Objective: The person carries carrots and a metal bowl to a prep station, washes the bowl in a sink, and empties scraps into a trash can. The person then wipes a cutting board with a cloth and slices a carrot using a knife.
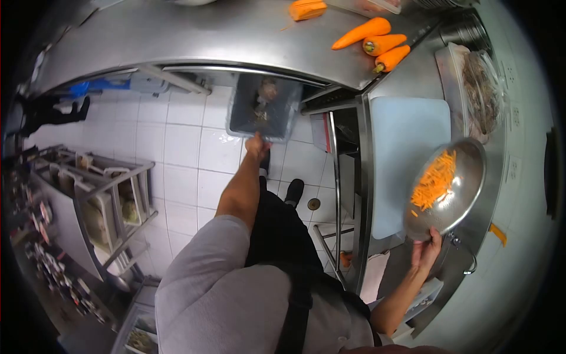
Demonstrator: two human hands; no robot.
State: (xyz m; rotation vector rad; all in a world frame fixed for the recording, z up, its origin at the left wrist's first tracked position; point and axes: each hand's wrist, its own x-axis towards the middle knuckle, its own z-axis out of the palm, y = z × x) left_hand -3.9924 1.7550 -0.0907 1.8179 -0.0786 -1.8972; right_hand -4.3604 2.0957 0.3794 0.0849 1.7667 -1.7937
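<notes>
My left hand (257, 146) reaches down to the near rim of a grey bin (239, 121) under the steel counter, its fingers closed on the edge. A clear plastic liner covers the bin, and some scraps lie inside. On the other side, my right hand (425, 251) grips the near rim of a steel bowl (469, 197). The bowl is tilted and holds orange carrot strips (433, 182). It overlaps the right edge of a pale blue cutting board (407, 147) on the side counter. My right thumb shows at the rim; part of that hand is hidden beneath the bowl.
Several peeled carrots (378, 44) and a carrot piece (308, 9) lie on the steel counter (206, 35). A bagged tub (477, 88) stands beside the board, and a sink faucet (471, 262) is nearer me. A rack (112, 189) stands left on the tiled floor.
</notes>
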